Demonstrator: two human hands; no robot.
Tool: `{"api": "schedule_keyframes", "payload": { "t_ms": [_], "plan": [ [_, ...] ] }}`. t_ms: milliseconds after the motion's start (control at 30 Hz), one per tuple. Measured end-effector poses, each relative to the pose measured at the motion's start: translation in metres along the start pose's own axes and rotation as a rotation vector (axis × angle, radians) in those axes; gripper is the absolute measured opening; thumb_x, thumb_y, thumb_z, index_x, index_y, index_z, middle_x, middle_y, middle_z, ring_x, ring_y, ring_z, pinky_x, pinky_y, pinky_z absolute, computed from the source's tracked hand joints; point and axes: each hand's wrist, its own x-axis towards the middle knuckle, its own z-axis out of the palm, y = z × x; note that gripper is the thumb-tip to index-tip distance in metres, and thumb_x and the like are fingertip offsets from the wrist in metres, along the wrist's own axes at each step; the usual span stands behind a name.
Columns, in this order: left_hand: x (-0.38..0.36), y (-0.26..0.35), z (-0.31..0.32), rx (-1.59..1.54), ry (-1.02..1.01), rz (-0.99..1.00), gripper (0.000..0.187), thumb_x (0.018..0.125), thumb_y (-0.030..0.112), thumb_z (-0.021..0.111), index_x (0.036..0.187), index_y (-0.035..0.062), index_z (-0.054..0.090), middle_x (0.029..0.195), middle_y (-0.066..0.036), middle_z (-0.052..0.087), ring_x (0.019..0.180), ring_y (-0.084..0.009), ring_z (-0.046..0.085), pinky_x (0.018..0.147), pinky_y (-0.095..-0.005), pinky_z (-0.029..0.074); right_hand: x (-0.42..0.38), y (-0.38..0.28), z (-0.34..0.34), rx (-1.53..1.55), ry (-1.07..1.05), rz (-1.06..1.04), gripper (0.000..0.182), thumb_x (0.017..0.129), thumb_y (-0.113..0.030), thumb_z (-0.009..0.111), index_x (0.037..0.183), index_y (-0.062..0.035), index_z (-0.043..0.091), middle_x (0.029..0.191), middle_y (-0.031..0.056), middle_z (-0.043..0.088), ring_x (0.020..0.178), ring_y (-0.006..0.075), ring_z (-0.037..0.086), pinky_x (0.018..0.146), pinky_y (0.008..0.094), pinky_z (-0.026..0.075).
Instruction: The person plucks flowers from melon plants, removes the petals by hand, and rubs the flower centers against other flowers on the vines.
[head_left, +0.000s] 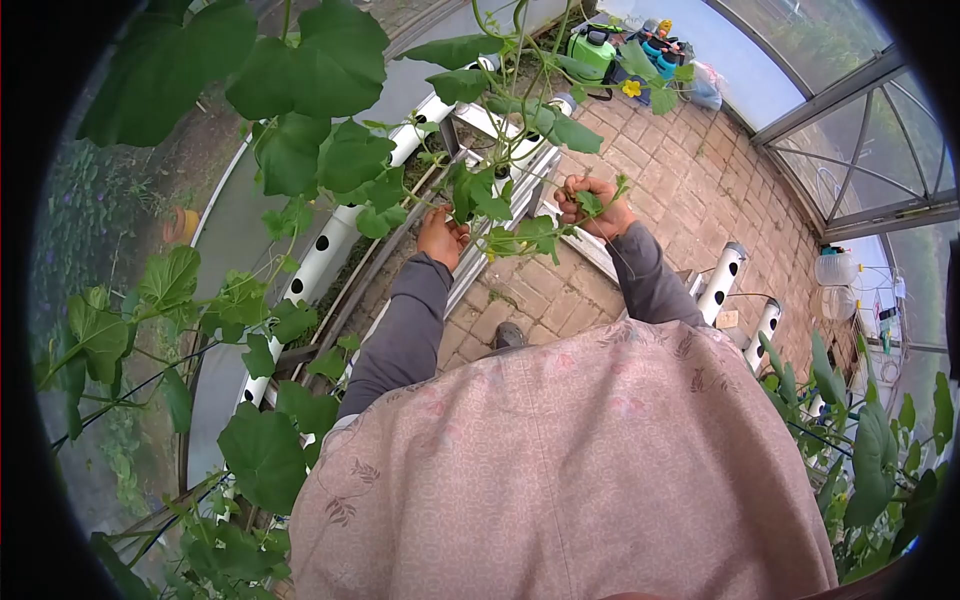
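My left hand [443, 238] is closed, its fingers curled together at the edge of the hanging foliage. Whatever may be between those fingertips is too small to make out. Across from it, my right hand [596, 207] is raised, with thumb and fingers pinched on a thin green vine shoot [590, 203] whose small leaves stick out past the palm. Between both hands hang several vine leaves [536, 234] and thin stems. Larger broad leaves [318, 58] hang above and to the left, and a yellow flower [631, 89] shows beyond my right hand.
White tubes with round holes [328, 243] run along the left on metal rails. More white tubes [722, 283] stand at right over brick paving [690, 185]. A green sprayer tank [592, 50] sits at the back, clear plastic containers [836, 270] at right. Plants crowd both lower sides.
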Motion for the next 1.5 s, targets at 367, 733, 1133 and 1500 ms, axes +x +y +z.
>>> {"api": "schedule_keyframes", "payload": {
  "t_ms": [367, 733, 1133, 1500],
  "plan": [
    [0.003, 0.034, -0.059, 0.228, 0.211, -0.003, 0.020, 0.100, 0.030, 0.041, 0.109, 0.0146, 0.051, 0.071, -0.001, 0.043, 0.047, -0.0107, 0.035, 0.045, -0.0319, 0.035, -0.012, -0.075, -0.016, -0.674, 0.390, 0.097, 0.011, 0.085, -0.017, 0.049, 0.083, -0.0087, 0.055, 0.084, 0.0090, 0.065, 0.057, 0.0113, 0.049, 0.042, 0.0227, 0.030],
    [-0.028, 0.051, -0.179, 0.743, 0.385, 0.382, 0.026, 0.097, 0.031, 0.051, 0.102, 0.0097, 0.065, 0.069, 0.002, 0.053, 0.052, -0.0071, 0.042, 0.049, -0.0235, 0.034, -0.003, -0.108, -0.023, -1.153, 0.543, -0.027, 0.015, 0.087, -0.019, 0.050, 0.079, -0.0091, 0.059, 0.081, 0.0037, 0.067, 0.062, 0.0110, 0.058, 0.049, 0.0234, 0.043],
    [-0.182, 0.043, -0.132, 0.529, 0.151, 0.312, 0.021, 0.094, 0.022, 0.058, 0.101, 0.0034, 0.064, 0.073, 0.000, 0.058, 0.062, -0.0081, 0.057, 0.062, -0.0247, 0.048, 0.032, -0.055, 0.038, -1.321, 0.345, -0.216, 0.012, 0.082, -0.010, 0.058, 0.073, -0.0024, 0.059, 0.071, -0.0003, 0.059, 0.069, 0.0100, 0.052, 0.065, 0.0238, 0.041],
    [-0.191, 0.041, -0.166, 0.603, 0.402, 0.468, 0.021, 0.088, 0.022, 0.066, 0.094, 0.0013, 0.067, 0.072, 0.001, 0.061, 0.059, -0.0071, 0.052, 0.054, -0.0241, 0.042, 0.060, 0.024, 0.219, -1.404, -0.410, -0.412, 0.006, 0.077, -0.008, 0.072, 0.081, -0.0039, 0.071, 0.075, -0.0006, 0.053, 0.071, 0.0093, 0.045, 0.063, 0.0238, 0.037]
  ]
}}
